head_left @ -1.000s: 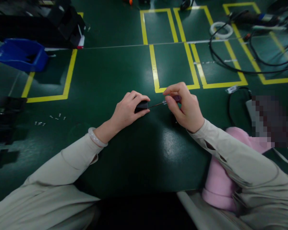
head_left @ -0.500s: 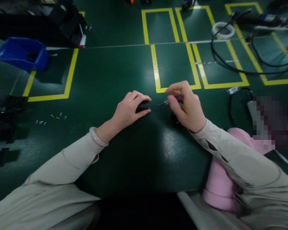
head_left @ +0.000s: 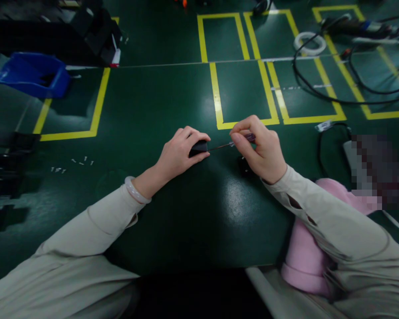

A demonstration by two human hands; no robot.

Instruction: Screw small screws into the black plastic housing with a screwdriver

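Observation:
Between the thumb and fingers of my left hand [head_left: 179,151] is a small black block-like part [head_left: 198,148], held on the green table. My right hand [head_left: 261,147] grips a screwdriver [head_left: 249,138] by its purplish, see-through handle. The thin shaft points left, and its tip meets the right end of the black part; the exact contact point is too small to make out. Below my right hand lies another small black piece [head_left: 244,166], partly covered by the hand. Several small screws [head_left: 81,162] lie loose on the table to the left.
A blue bin [head_left: 33,75] stands at the upper left, near a large black object [head_left: 86,33]. Black parts [head_left: 6,164] line the left edge. On the right are a cable [head_left: 306,84], a white tape roll [head_left: 309,43] and pink cloth [head_left: 306,257]. Yellow tape marks rectangles.
My right hand has shifted slightly and its fingers have turned a little around the screwdriver handle. The left hand keeps its hold on the black part.

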